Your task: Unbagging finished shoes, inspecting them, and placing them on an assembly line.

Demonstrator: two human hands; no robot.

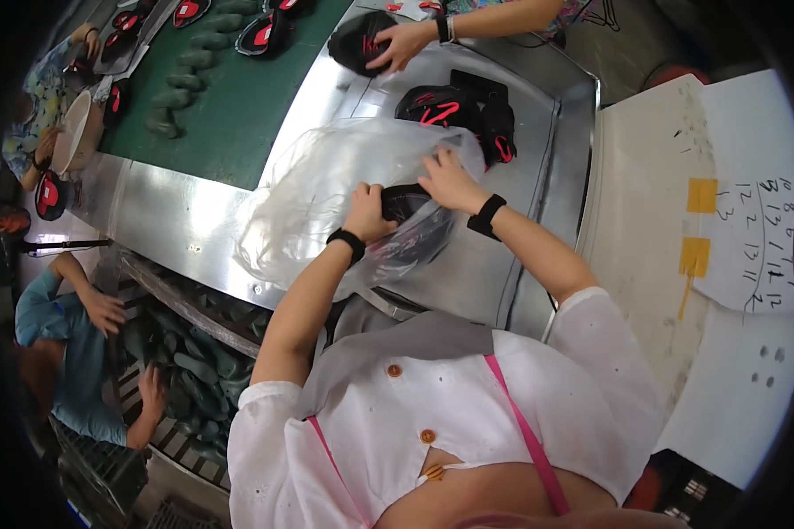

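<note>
A large clear plastic bag (pixel 304 176) lies crumpled over the metal tabletop in front of me. Through its film shows a black shoe (pixel 419 242), partly hidden by folds and by my hands. My left hand (pixel 368 212) is closed on the bag at the shoe's left side, its fingers curled. On the far right side of the shoe, my right hand (pixel 451 182) pinches the film with bent fingers. Just beyond the bag sit black shoes with red-pink trim (pixel 437 108). Whether my left fingers also grip the shoe itself is hard to see.
Across the table, a co-worker's hand (pixel 403 44) holds a black shoe (pixel 359 42). A green belt (pixel 229 115) carries dark green shoe lasts (pixel 183 81) and black-red shoes. At left, a person in blue (pixel 84 353) reaches over a rack of lasts (pixel 194 375). A white board (pixel 644 220) stands right.
</note>
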